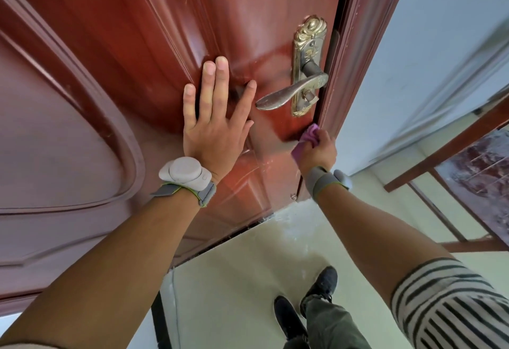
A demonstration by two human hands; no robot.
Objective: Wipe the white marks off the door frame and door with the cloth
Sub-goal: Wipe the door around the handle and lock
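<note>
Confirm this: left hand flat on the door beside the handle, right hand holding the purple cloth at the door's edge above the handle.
One error: the head view shows the right hand holding the purple cloth at the edge of the door below the handle, not above it. The left hand does lie flat on the door beside it.

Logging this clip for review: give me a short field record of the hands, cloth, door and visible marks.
left hand: open, flat against the door
right hand: grips the purple cloth, pressing it at the door's edge below the handle
white streaks: visible on the door, below the cloth
door frame: just right of the cloth
</note>
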